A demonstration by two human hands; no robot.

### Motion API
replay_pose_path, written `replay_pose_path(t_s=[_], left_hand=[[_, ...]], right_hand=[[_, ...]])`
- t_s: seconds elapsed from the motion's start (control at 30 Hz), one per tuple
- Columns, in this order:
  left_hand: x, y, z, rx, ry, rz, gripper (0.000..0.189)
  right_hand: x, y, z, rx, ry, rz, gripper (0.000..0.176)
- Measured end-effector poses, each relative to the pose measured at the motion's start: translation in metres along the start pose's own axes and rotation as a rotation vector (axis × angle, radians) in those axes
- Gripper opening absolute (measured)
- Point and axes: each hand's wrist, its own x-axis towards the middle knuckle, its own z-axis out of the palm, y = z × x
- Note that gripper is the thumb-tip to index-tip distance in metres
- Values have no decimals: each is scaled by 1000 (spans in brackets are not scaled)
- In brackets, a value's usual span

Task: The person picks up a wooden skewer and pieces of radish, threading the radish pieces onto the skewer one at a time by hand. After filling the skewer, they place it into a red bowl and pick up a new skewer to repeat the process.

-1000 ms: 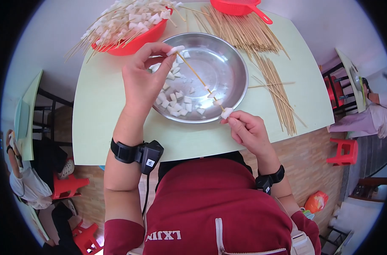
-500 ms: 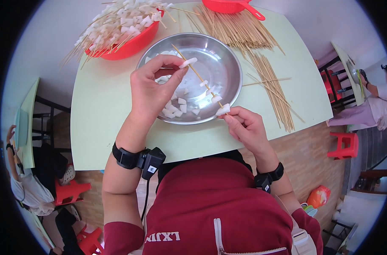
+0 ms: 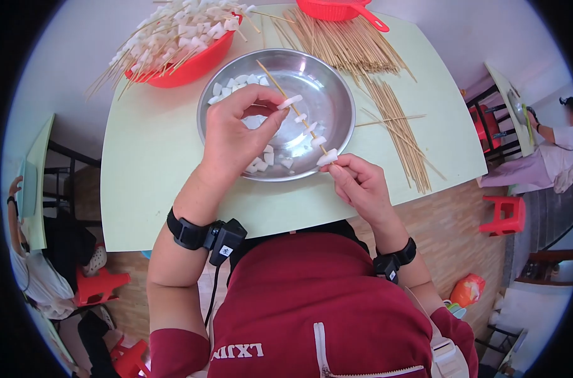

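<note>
A bamboo skewer (image 3: 272,78) slants over the metal bowl (image 3: 348,116), its pointed end up and to the left. Several white food pieces (image 3: 318,142) are threaded along it with gaps between them. My left hand (image 3: 239,129) pinches the uppermost white piece (image 3: 289,102) on the skewer between thumb and fingers. Closed round the skewer's lower end is my right hand (image 3: 361,184), just below the lowest piece and near the bowl's front rim. Loose white chunks (image 3: 239,82) lie in the bowl's left part, partly hidden behind my left hand.
At the back left, a red basket (image 3: 198,70) is heaped with filled skewers. Bare skewers (image 3: 349,44) lie in a pile at the back and a smaller bundle (image 3: 403,138) on the right. Behind them sits a red strainer (image 3: 337,9). Other people (image 3: 560,142) are at tables on both sides.
My left hand has moved down and right, and the uppermost white piece now sits farther down the skewer from its tip. My right hand still grips the lower end.
</note>
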Motion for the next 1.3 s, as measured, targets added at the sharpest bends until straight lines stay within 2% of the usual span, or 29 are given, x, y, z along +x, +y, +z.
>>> replay_pose_path(t_s=[0.2,0.27,0.4,0.53,0.6,0.8,0.93,1.0,1.13,1.2,1.23,1.3], left_hand=[[9,-9,-42,41,-142,-49,14],[11,-14,-60,325,-185,-183,15],[9,-19,-70,501,-231,-94,15],[4,-16,-61,520,-294,-168,15],[5,-19,-56,634,-334,-80,14],[3,-24,-49,778,-340,7,14],[2,-27,-45,779,-314,93,13],[1,-26,-43,771,-312,-34,13],[4,-24,-44,711,-290,-104,13],[8,-21,-44,504,-233,-191,12],[10,-22,-44,505,-223,-191,12],[13,-26,-44,322,-87,-242,13]], right_hand=[[2,0,-1,59,79,-28,16],[2,0,-1,78,115,-24,16],[2,2,-2,101,99,-22,16],[1,1,-5,111,79,-22,15],[1,-1,-4,117,90,-9,14],[0,-1,-5,72,64,0,14],[0,0,-5,75,55,-4,14],[0,1,-4,65,66,-17,15],[0,1,-4,48,67,3,14],[0,1,-4,63,70,8,14],[0,1,-4,58,63,4,14],[0,0,-4,48,51,-6,14]])
